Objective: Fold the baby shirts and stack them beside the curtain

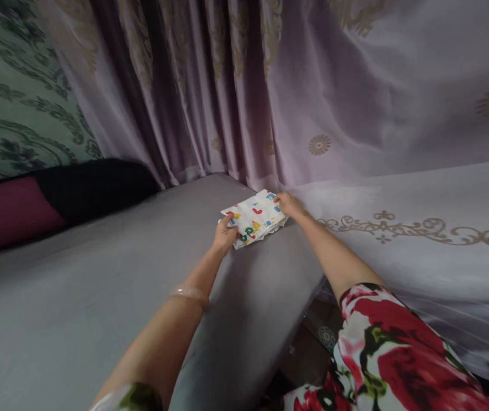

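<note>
Letter-printed stack, seen in the head view, lay between the two hands near the far edge of the grey bed, just short of the purple curtain; whether it rested fully on the bed or was slightly raised could not be told. The left hand pinched its left end, thumb on top; the right hand grasped the opposite end, its fingertips over the upper face. Several thin, white layers showed along the near side, their edges uneven. Whether they were paper or cloth was unclear, but they looked light and easily bent, more likely to crease than break. The loose layers probably slid readily over one another, so a hold at both ends, thumbs above and fingers beneath every layer, seemed the surest; gripping the top sheet alone risked leaving the lower ones behind.
</note>
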Demonstrator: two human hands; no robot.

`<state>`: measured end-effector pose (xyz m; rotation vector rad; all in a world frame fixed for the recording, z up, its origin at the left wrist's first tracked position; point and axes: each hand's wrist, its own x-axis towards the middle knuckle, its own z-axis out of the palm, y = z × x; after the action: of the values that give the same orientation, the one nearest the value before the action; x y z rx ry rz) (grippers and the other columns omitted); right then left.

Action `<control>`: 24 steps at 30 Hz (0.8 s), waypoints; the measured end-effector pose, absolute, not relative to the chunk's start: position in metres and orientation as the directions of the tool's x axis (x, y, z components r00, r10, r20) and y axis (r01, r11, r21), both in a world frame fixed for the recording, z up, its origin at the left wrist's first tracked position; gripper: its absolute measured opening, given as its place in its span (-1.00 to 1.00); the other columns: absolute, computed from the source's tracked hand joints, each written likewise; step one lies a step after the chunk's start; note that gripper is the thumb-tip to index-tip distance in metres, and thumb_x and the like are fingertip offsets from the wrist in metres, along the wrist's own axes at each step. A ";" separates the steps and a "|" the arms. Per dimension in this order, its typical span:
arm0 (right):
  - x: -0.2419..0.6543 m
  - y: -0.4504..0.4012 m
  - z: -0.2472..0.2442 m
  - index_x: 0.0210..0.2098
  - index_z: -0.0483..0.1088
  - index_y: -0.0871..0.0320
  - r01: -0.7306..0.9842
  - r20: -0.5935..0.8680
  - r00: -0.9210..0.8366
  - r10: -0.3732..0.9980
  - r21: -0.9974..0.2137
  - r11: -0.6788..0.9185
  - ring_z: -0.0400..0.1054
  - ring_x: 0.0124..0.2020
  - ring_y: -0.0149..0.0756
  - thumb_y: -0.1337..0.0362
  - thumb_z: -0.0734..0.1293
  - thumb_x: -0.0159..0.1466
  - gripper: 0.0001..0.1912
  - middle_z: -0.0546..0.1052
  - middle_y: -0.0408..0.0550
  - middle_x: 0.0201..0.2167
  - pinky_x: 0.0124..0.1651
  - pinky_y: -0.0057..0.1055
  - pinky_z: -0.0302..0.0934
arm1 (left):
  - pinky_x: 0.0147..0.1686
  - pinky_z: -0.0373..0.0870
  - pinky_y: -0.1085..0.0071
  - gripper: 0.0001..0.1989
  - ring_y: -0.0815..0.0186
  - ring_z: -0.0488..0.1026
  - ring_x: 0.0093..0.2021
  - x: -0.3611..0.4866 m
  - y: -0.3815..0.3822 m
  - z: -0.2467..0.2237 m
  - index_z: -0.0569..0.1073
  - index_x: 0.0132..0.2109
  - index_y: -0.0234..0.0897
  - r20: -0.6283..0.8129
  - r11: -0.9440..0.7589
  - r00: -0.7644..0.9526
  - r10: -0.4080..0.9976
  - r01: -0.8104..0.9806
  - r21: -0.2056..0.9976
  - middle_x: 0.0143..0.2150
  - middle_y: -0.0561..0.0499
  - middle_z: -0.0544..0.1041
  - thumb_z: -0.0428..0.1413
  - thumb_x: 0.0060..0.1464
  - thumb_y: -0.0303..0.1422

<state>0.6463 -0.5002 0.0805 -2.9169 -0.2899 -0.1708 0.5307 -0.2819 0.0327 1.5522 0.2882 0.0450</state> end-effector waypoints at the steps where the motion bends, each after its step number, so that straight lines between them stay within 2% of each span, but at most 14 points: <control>1: 0.646 -0.500 0.078 -0.01 0.46 0.13 0.206 0.134 0.974 0.184 -0.172 -0.963 0.35 0.02 -0.27 0.53 0.16 0.27 -0.59 0.47 0.03 0.02 0.05 -0.44 0.17 | -0.35 0.50 0.49 -0.39 0.45 0.43 -0.53 0.530 -0.282 0.030 0.25 0.28 -0.41 -0.170 0.042 0.961 0.216 0.165 0.985 -0.44 0.06 0.45 0.05 0.05 -0.61; 4: 0.641 -0.497 0.071 0.06 0.42 0.13 0.206 0.122 0.974 0.192 -0.115 -0.972 0.30 0.08 -0.24 0.56 0.14 0.27 -0.55 0.43 0.06 0.05 0.10 -0.42 0.13 | -0.40 0.46 0.54 -0.41 0.48 0.39 -0.57 0.528 -0.283 0.026 0.25 0.27 -0.43 -0.203 0.046 0.952 0.229 0.197 0.979 -0.51 0.12 0.38 0.04 0.07 -0.62; 9: 0.632 -0.492 0.059 0.08 0.40 0.16 0.201 0.060 0.978 0.198 -0.048 -0.978 0.22 0.15 -0.16 0.52 0.13 0.29 -0.56 0.38 0.11 0.08 0.11 -0.37 0.13 | -0.46 0.38 0.58 -0.44 0.47 0.38 -0.55 0.529 -0.283 0.025 0.23 0.28 -0.46 -0.207 -0.018 0.958 0.198 0.215 0.976 -0.50 0.10 0.39 0.05 0.11 -0.55; 14: 0.632 -0.485 0.057 0.04 0.43 0.18 0.143 0.004 0.990 0.143 -0.026 -0.989 0.24 0.14 -0.09 0.46 0.13 0.30 -0.60 0.38 0.15 0.09 0.10 -0.29 0.15 | -0.47 0.33 0.57 -0.47 0.45 0.37 -0.54 0.535 -0.282 0.017 0.30 0.23 -0.42 -0.147 -0.123 0.969 0.200 0.173 0.977 -0.47 0.09 0.40 0.09 0.09 -0.51; 17: 0.631 -0.474 0.060 0.05 0.42 0.22 0.118 0.016 0.993 0.117 -0.015 -0.993 0.23 0.15 -0.05 0.43 0.13 0.30 -0.61 0.37 0.20 0.11 0.16 -0.21 0.10 | -0.45 0.35 0.55 -0.48 0.43 0.40 -0.50 0.538 -0.281 0.009 0.32 0.21 -0.42 -0.108 -0.146 0.976 0.191 0.137 0.980 -0.43 0.05 0.45 0.10 0.07 -0.50; 20: 0.625 -0.452 0.062 0.15 0.33 0.22 0.176 0.070 0.982 0.175 -0.016 -0.984 0.12 0.25 -0.07 0.39 0.08 0.35 -0.57 0.28 0.18 0.22 0.25 -0.19 -0.02 | -0.39 0.38 0.50 -0.48 0.40 0.42 -0.47 0.542 -0.281 0.003 0.34 0.19 -0.40 -0.092 -0.143 0.978 0.190 0.120 0.982 -0.38 0.01 0.48 0.10 0.06 -0.50; 24: 0.609 -0.417 0.058 0.27 0.17 0.19 0.286 0.084 0.957 0.278 -0.110 -0.952 -0.04 0.33 -0.04 0.17 -0.01 0.42 -0.49 0.14 0.14 0.33 0.31 -0.08 -0.11 | -0.29 0.42 0.44 -0.46 0.35 0.46 -0.38 0.543 -0.283 0.001 0.35 0.18 -0.37 -0.088 -0.106 0.980 0.177 0.108 0.989 -0.29 -0.05 0.52 0.15 0.02 -0.47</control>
<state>0.6087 -0.4167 0.0578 -2.9873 -0.4319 -0.1015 0.5433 -0.2825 0.0007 1.6802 0.2163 0.0588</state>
